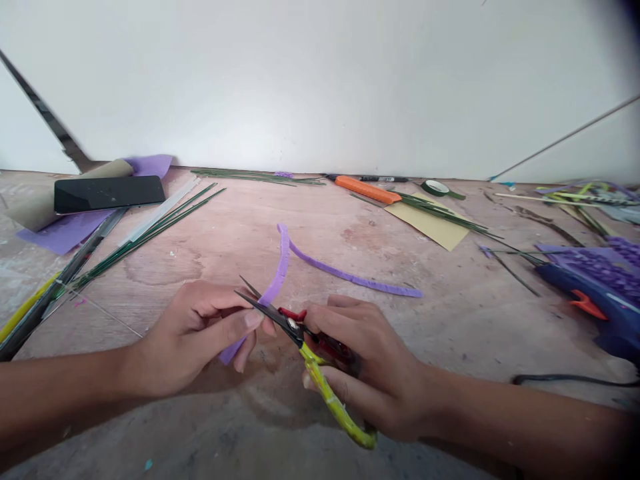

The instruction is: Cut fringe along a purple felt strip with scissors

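A purple paper strip [278, 279] is pinched between the thumb and fingers of my left hand [200, 337]. One end hangs below these fingers; the other rises past the scissors and curls at the top. My right hand [370, 360] grips scissors [287, 323] with dark blades and handles wrapped in yellow and red. The blades are parted a little and cross the strip just by my left fingertips. Beyond my right hand a thin, crinkled purple length [355, 277] trails along the table to the right; whether it joins the held strip is unclear.
On the left lie a phone [110, 193], purple sheets and green wires [150, 233]. At the back are an orange cutter [367, 190], a tape roll [436, 188] and yellow paper [430, 225]. A blue glue gun [575, 290] with a black cord sits right, near purple crinkled pieces.
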Tool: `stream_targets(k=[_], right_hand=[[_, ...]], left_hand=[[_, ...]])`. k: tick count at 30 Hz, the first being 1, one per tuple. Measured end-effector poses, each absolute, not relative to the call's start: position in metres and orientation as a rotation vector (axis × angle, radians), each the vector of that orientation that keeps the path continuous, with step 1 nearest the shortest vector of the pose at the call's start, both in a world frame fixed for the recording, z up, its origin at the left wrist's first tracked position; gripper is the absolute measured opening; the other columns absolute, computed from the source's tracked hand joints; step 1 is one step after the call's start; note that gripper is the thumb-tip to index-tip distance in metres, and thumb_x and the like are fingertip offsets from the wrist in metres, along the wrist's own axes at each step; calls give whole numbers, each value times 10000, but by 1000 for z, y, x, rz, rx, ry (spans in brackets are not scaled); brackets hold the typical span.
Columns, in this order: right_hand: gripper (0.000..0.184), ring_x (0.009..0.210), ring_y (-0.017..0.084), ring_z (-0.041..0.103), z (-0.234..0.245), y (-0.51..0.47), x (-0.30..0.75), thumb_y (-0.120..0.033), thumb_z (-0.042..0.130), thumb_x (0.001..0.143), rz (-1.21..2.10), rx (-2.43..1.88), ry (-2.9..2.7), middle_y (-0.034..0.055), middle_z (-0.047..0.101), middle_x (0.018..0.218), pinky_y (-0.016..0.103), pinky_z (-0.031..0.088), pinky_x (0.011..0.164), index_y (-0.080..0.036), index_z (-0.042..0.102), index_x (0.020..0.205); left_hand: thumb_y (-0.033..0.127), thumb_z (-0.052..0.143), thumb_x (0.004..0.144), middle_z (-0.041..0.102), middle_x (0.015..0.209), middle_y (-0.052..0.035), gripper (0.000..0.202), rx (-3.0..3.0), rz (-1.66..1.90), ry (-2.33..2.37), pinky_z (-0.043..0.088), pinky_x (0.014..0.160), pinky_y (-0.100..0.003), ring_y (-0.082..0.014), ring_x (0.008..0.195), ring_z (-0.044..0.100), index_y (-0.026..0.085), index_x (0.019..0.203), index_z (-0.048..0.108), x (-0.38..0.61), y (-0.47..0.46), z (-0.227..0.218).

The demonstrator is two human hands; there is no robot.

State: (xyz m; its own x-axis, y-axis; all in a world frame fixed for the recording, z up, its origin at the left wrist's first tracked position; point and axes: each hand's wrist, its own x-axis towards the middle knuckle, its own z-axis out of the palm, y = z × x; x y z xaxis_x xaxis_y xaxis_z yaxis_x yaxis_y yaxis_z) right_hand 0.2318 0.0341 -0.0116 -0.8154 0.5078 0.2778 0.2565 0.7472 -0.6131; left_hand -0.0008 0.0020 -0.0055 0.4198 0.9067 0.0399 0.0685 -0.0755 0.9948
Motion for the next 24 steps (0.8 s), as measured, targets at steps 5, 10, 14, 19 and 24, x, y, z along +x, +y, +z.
stream_targets(k=[5,10,14,19,24], right_hand=[[221,551,115,337,-13,35,232,-271,491,929,781,-561,-2491,-55,431,649,279,222,599,-206,367,758],[202,555,123,336,-14,34,232,-261,510,903,778,-597,-2479,-45,444,639,281,225,591,-207,379,759],[212,552,125,346,-14,34,232,-278,521,883,771,-628,-2474,-41,449,630,282,223,582,-207,374,748],[210,566,127,350,-11,33,231,-248,530,869,757,-650,-2506,-38,457,637,278,244,585,-208,372,738],[205,568,131,358,-10,33,231,-271,512,889,740,-645,-2510,-35,459,640,280,243,584,-209,378,746]], left_hand=[[319,529,963,604,542,11,286,1385,864,919,278,382,-146,-40,407,397,132,877,727,-2,1,-8],[358,540,960,617,558,11,292,1349,884,923,279,381,-142,-35,404,385,140,841,694,-3,0,-11],[356,532,964,613,561,13,323,1316,942,921,273,373,-147,-35,393,369,143,743,631,-2,0,-12],[351,523,967,611,566,11,305,1380,932,924,289,377,-158,-44,397,378,142,772,630,-2,1,-11],[300,523,970,624,565,13,285,1447,906,941,316,397,-146,-41,415,403,141,769,647,-3,-1,-10]])
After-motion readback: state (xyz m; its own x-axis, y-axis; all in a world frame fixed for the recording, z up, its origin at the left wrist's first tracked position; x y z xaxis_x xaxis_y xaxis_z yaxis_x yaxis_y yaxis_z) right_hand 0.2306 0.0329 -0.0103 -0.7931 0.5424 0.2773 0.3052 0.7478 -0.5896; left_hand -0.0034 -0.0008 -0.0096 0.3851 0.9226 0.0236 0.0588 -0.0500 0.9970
